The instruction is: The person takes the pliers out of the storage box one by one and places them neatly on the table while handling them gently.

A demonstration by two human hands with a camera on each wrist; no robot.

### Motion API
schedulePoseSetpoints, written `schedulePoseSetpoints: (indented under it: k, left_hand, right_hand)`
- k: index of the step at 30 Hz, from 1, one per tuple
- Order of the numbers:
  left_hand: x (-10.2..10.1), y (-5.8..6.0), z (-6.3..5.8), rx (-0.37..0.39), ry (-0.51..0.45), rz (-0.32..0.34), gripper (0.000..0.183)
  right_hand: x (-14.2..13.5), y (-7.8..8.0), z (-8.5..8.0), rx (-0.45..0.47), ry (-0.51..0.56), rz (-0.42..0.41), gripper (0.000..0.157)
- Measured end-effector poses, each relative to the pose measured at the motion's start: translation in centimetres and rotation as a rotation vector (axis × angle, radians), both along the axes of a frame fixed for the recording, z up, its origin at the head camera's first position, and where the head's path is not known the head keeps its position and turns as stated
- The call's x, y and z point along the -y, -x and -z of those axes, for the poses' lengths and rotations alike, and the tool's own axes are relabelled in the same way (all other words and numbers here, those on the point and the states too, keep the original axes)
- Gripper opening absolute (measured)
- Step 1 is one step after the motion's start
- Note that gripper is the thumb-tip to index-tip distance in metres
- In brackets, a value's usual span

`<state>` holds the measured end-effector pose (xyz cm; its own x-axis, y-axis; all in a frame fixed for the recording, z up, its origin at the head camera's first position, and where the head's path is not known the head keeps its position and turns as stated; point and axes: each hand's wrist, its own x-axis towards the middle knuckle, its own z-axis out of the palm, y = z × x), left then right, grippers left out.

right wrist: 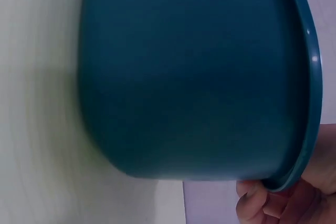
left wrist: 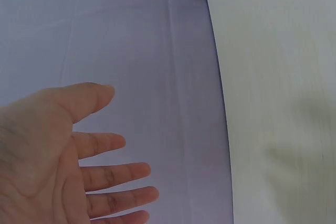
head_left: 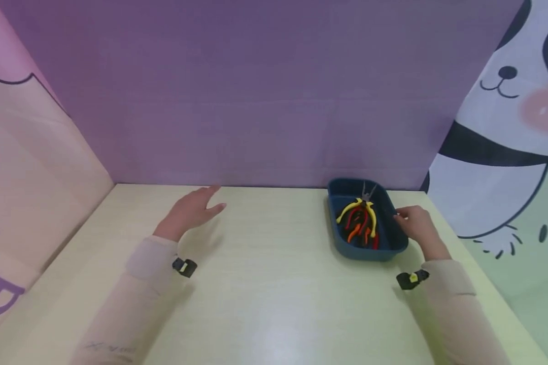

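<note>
A dark blue plastic basin [head_left: 367, 253] stands at the back right of the table. Inside it lie several hand tools in a pile: pliers with yellow handles [head_left: 373, 218] on top, jaws up and spread, and red and orange handles [head_left: 354, 232] beneath. My right hand [head_left: 417, 223] pinches the basin's right rim, its curled fingers under the lip in the right wrist view. Over the back left of the table my left hand [head_left: 187, 210] holds nothing. Its thumb and fingers are extended and spread in the left wrist view.
The pale wooden table [head_left: 274, 284] meets a purple backdrop [head_left: 274, 101] at its rear edge. A printed panda panel [head_left: 498, 121] rises on the right, and a pale printed panel [head_left: 32, 167] on the left. Small black cameras sit on both wrists.
</note>
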<state>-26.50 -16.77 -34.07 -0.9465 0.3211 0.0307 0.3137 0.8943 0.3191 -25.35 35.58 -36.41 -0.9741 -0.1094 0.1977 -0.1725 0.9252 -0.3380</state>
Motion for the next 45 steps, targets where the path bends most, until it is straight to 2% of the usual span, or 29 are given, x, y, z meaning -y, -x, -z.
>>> schedulePoseSetpoints:
  k: [20,28,45]
  left_hand:
    - [-6.3,0.6,-0.8,0.048,-0.063,0.086,0.069]
    - [-9.1,0.9,-1.0,0.071,-0.069,0.092,0.073]
    - [-15.4,1.2,-1.0,0.015,-0.001,0.181,0.074]
  right_hand:
    - [0.4,-0.7,-0.2,0.053,0.049,0.073,0.030]
    - [0.1,-0.3,0.2,0.046,0.053,0.082,0.030]
    - [0.3,-0.3,0.1,0.036,0.086,0.092,0.030]
